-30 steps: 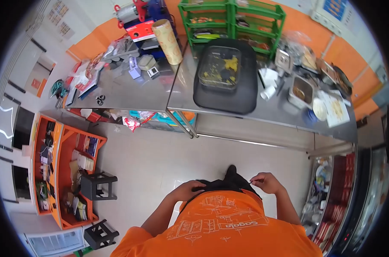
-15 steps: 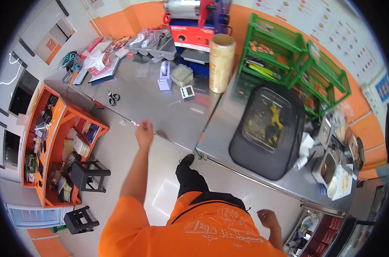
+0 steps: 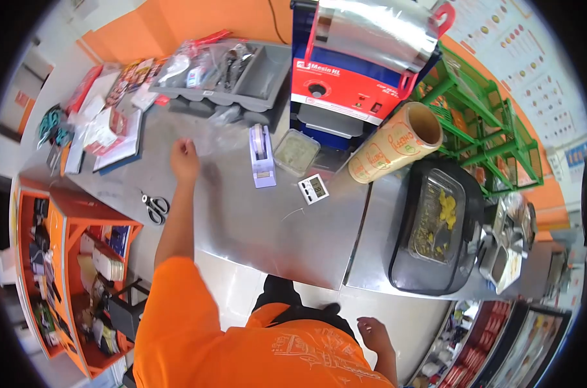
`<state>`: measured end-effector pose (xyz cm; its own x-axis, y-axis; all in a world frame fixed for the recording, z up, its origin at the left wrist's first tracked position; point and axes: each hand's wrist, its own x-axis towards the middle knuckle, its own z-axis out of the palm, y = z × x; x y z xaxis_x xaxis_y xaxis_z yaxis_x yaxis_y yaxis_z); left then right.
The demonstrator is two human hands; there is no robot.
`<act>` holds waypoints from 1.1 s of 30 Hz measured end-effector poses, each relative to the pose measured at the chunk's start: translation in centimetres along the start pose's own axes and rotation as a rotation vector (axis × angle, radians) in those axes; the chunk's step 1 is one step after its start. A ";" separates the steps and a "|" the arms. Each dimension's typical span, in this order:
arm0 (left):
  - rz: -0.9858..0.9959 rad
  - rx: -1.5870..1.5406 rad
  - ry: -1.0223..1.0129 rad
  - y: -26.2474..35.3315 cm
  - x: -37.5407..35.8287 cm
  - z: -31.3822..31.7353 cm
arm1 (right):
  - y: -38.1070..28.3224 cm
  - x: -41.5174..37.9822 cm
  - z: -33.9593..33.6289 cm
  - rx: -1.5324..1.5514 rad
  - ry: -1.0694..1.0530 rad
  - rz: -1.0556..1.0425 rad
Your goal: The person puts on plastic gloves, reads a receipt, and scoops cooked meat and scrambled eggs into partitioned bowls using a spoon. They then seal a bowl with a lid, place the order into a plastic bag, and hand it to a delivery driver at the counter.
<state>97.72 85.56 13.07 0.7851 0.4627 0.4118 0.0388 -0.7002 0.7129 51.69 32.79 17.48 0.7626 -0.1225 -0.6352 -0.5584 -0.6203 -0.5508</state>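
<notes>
My left hand (image 3: 185,160) is over the steel table (image 3: 267,233), its fingers curled together; whether anything small is in them cannot be made out. Scissors (image 3: 156,207) with dark handles lie below and left of it, and papers with a red and white pack (image 3: 109,132) are to its left. To its right stand a lilac tape dispenser (image 3: 262,158), a lidded clear container (image 3: 297,152) and a white digital timer (image 3: 313,189). Low in the view, my right hand (image 3: 373,333) hangs beside my body, away from the table, with fingers partly bent.
A grey divided tray (image 3: 261,74) sits at the back beside a red and blue sealing machine (image 3: 345,90). Farther right are a large film roll (image 3: 390,149), green racks (image 3: 481,116) and a black tray (image 3: 403,258) bearing a clear food container. An orange shelf (image 3: 64,239) stands left.
The view has moved closer to the table. My left hand has gone from the table's front edge to above its surface near the tray. My right hand still hangs low.
</notes>
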 end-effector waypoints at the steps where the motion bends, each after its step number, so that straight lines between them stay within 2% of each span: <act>1: -0.002 -0.187 -0.081 2.2 -1.8 -1.9 | -2.8 -0.6 -0.5 0.025 0.074 -0.040; 2: -0.005 -0.372 -0.165 4.1 -4.1 -4.1 | -4.9 -1.0 -1.0 0.027 0.112 -0.095; 4: 0.006 -0.432 -0.344 9.6 -9.9 -8.6 | -8.7 -1.1 -0.9 0.111 0.224 -0.241; 5: -0.049 -0.502 -0.482 11.7 -12.8 -10.3 | -10.5 -1.0 -0.5 0.185 0.234 -0.319; 6: -0.144 -0.682 -0.610 13.3 -16.2 -11.1 | -12.1 -0.8 -0.1 0.257 0.262 -0.399; 8: -0.291 -0.714 -1.004 15.7 -22.4 -13.0 | -15.9 -1.1 1.6 0.454 0.256 -0.424; 9: -0.460 -0.910 -1.154 17.9 -25.3 -14.2 | -17.5 -1.6 2.5 0.644 0.188 -0.406; 10: -0.446 -0.896 -1.314 18.2 -28.1 -14.7 | -18.3 -2.4 3.5 0.840 0.140 -0.391; 12: -0.342 -0.916 -1.561 20.1 -31.4 -16.3 | -17.1 -4.8 5.8 0.882 0.076 -0.395; 13: -0.319 -0.885 -1.702 20.8 -32.9 -17.1 | -14.7 -6.0 7.3 1.124 -0.071 -0.332; 14: -0.297 -0.847 -1.829 21.4 -34.4 -18.2 | -12.2 -7.8 8.9 1.141 0.014 -0.306; 15: -0.153 -0.735 -1.883 22.1 -35.7 -19.4 | -9.9 -9.9 10.6 1.152 0.083 -0.277; 19: 0.138 -0.513 -2.006 22.9 -42.2 -24.1 | -4.6 -20.3 16.0 1.291 0.360 -0.198; 22: 0.241 -0.484 -2.072 23.1 -47.1 -26.9 | -2.1 -25.9 20.7 1.323 0.625 -0.130; 24: 0.134 -0.427 -2.153 23.1 -50.5 -28.3 | -0.7 -28.4 23.5 1.317 0.808 -0.046; 25: 0.099 -0.362 -2.188 23.1 -52.0 -28.9 | -0.5 -29.3 24.4 1.403 0.930 -0.096; 26: 0.065 -0.294 -2.220 23.0 -53.3 -29.1 | 0.1 -30.3 25.1 1.386 0.972 -0.049; 27: 0.300 -0.200 -2.358 23.4 -54.3 -28.7 | 0.8 -31.3 25.5 1.365 1.013 -0.002; 30: 0.578 -0.074 -2.403 25.4 -57.0 -29.6 | 3.4 -33.1 26.5 1.326 1.116 0.042; 33: 0.149 -0.313 -2.373 26.8 -60.6 -28.5 | 6.5 -33.6 25.2 1.306 1.171 0.017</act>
<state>33.55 54.25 23.42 -0.1393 -0.8699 -0.4731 0.0596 -0.4843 0.8729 14.16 52.39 21.61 0.2391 -0.9302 -0.2784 0.0069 0.2884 -0.9575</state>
